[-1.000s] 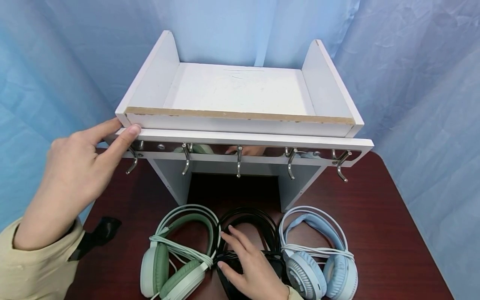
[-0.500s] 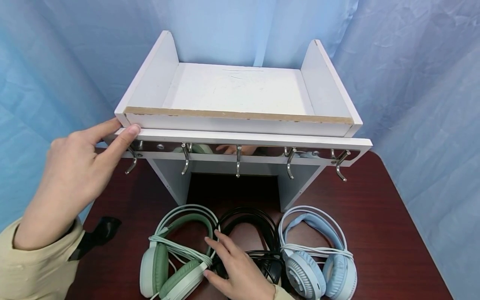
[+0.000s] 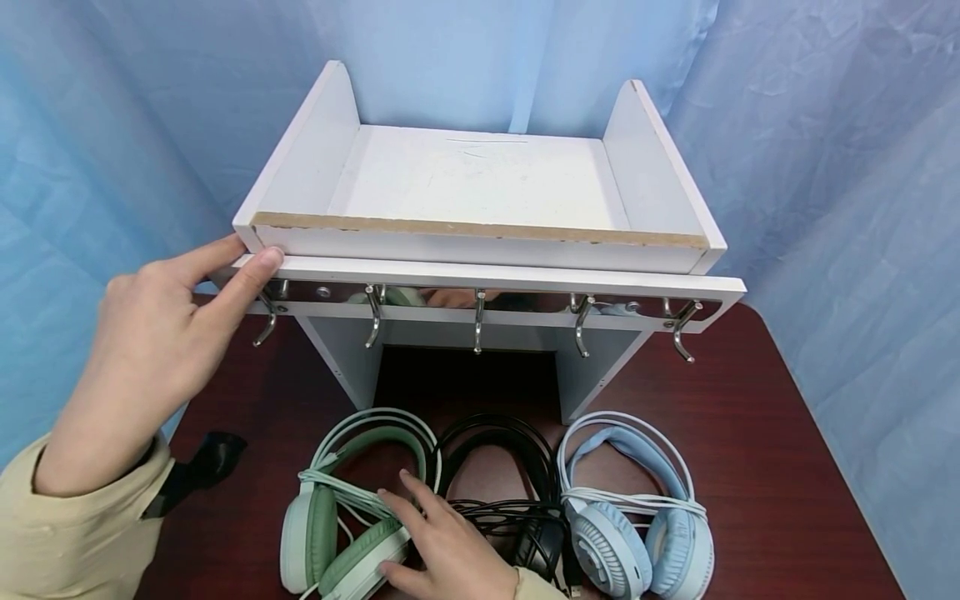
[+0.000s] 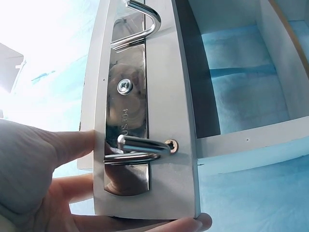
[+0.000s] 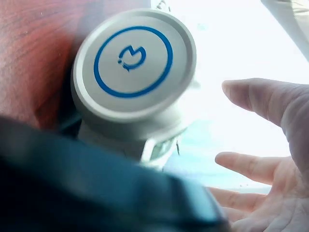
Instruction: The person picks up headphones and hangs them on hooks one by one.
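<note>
My left hand (image 3: 161,333) grips the left end of the hook board (image 3: 330,265) on a white shelf unit (image 3: 465,246), thumb on top. In the left wrist view its fingers wrap the board end, near a metal hook (image 4: 140,145). My right hand (image 3: 453,550) hovers with spread fingers at the right ear cup of green-and-white headphones (image 3: 322,525) lying on the table. The right wrist view shows that white ear cup (image 5: 133,63) with a blue ring, apart from the fingers. Black headphones (image 3: 543,471) lie just right, partly behind the hand.
Light blue headphones (image 3: 671,533) lie to the right, their cable bundled. Several metal hooks (image 3: 478,321) stick out from the board's front. A black strap (image 3: 213,458) shows beside the left sleeve on the dark red table (image 3: 765,467). Blue curtains (image 3: 840,208) hang behind.
My right hand has moved left from over the black headphones to the green headphones' right ear cup, uncovering the black cable. My left hand keeps its grip on the board.
</note>
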Motion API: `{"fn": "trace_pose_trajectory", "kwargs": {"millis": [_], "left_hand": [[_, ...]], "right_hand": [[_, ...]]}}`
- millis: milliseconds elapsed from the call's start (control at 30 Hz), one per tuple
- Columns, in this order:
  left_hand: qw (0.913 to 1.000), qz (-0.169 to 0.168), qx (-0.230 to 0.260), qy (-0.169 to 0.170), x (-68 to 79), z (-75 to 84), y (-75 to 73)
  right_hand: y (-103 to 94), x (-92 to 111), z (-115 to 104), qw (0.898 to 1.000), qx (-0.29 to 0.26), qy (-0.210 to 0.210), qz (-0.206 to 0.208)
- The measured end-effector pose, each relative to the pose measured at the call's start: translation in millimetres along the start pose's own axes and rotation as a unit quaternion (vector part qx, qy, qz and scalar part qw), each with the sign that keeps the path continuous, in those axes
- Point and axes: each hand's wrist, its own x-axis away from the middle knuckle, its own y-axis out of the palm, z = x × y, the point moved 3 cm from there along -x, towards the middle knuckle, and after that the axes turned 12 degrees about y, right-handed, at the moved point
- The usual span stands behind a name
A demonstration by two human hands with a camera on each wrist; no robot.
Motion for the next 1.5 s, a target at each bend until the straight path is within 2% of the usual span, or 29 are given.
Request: {"fn": "trace_pose_trajectory", "kwargs": {"millis": [200, 733, 1033, 1300, 1500], "left_hand": [[1.0000, -0.003, 0.001, -0.005, 0.0, -1.0, 0.3], [0.9999, -0.005, 0.015, -0.006, -0.3, -1.7, 1.3], [0.9998, -0.005, 0.016, -0.008, -0.1, 0.6, 0.3], [0.9999, -0.003, 0.014, -0.009, 0.5, 2.0, -0.4], [0.9998, -0.007, 0.014, -0.011, -0.1, 2.2, 0.4]], "right_hand": [[8.6, -4.0, -2.9, 1.000, 0.008, -0.007, -0.028], [14.0, -6.8, -5.0, 0.999, 0.021, 0.002, -0.034], [16.6, -6.7, -8.8, 0.996, 0.077, -0.031, -0.011], [19.3, -6.3, -14.8, 0.990, 0.136, -0.022, -0.025], [21.2, -8.9, -15.7, 0.986, 0.161, -0.036, -0.006]]}}
